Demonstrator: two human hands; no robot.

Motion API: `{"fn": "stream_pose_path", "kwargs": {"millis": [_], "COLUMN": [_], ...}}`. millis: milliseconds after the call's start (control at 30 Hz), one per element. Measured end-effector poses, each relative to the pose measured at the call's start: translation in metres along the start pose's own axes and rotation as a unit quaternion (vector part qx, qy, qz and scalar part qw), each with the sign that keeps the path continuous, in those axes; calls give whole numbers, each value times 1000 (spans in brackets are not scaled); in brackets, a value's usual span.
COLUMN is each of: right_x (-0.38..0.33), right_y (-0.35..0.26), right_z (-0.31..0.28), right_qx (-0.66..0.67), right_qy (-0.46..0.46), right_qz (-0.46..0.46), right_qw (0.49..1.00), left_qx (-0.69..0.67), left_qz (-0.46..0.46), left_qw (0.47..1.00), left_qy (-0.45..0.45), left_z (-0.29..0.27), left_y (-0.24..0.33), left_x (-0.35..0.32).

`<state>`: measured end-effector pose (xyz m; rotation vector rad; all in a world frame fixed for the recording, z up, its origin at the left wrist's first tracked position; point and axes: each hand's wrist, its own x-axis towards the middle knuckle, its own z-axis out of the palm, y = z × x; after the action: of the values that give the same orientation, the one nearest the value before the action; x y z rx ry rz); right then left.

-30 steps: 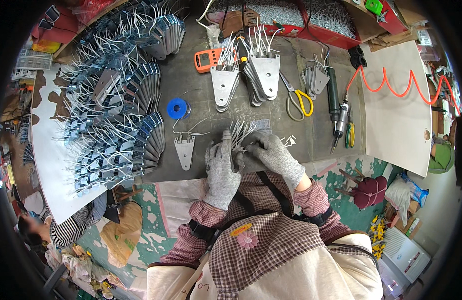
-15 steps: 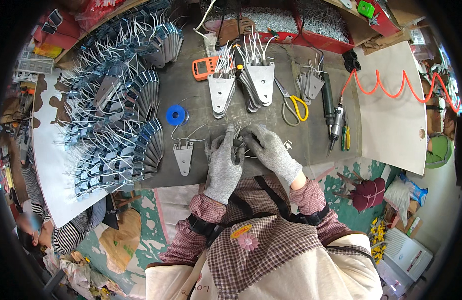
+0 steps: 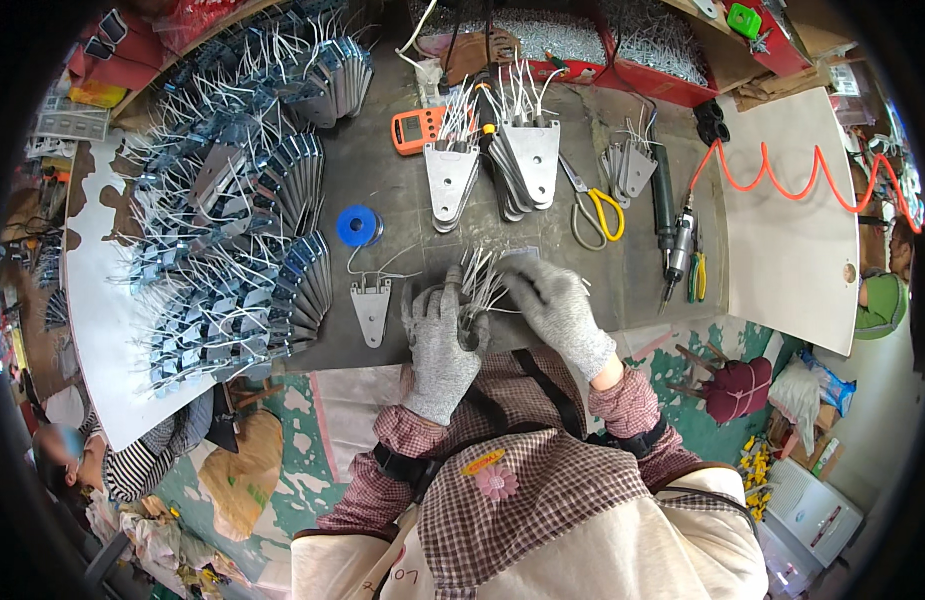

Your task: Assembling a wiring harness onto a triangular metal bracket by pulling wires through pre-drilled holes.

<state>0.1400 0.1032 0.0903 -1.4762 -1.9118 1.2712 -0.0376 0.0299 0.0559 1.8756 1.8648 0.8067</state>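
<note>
Both my hands wear grey gloves and meet at the near side of the dark bench. My left hand (image 3: 444, 345) is curled around the lower part of a bundle of white wires (image 3: 482, 280), which fans upward; what its wires join is mostly hidden in the palm. On the right of the bundle is my right hand (image 3: 557, 300), its fingers bent and blurred by the wire ends. A pale flat piece shows at its fingertips, too unclear to name. Left of my hands lies a single triangular metal plate (image 3: 370, 312) with wires, below a blue solder spool (image 3: 358, 226).
Stacked wired plates (image 3: 527, 165) stand ahead, beside an orange meter (image 3: 416, 130). Yellow-handled scissors (image 3: 594, 212), a screwdriver-like power tool (image 3: 678, 245) and pliers (image 3: 696, 278) lie right. Many blue-grey wired plates (image 3: 232, 220) fill the left. Red trays (image 3: 662, 85) of small metal parts line the back.
The white wire bundle now stands fanned out between my hands, where it was mostly covered before. My right hand has shifted slightly right. My left hand has moved slightly down.
</note>
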Motion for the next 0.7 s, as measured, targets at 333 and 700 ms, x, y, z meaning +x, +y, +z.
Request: {"fn": "stream_pose_path", "kwargs": {"millis": [333,700], "right_x": [15,9], "right_y": [34,41], "right_z": [20,22], "right_qx": [100,135], "right_qy": [-149,-141], "right_qz": [13,15], "right_qw": [984,981], "left_qx": [-36,-53], "left_qz": [-56,-83], "left_qw": [997,992], "left_qy": [-27,-79], "left_z": [1,-2], "left_y": [4,10], "left_x": [3,4]}}
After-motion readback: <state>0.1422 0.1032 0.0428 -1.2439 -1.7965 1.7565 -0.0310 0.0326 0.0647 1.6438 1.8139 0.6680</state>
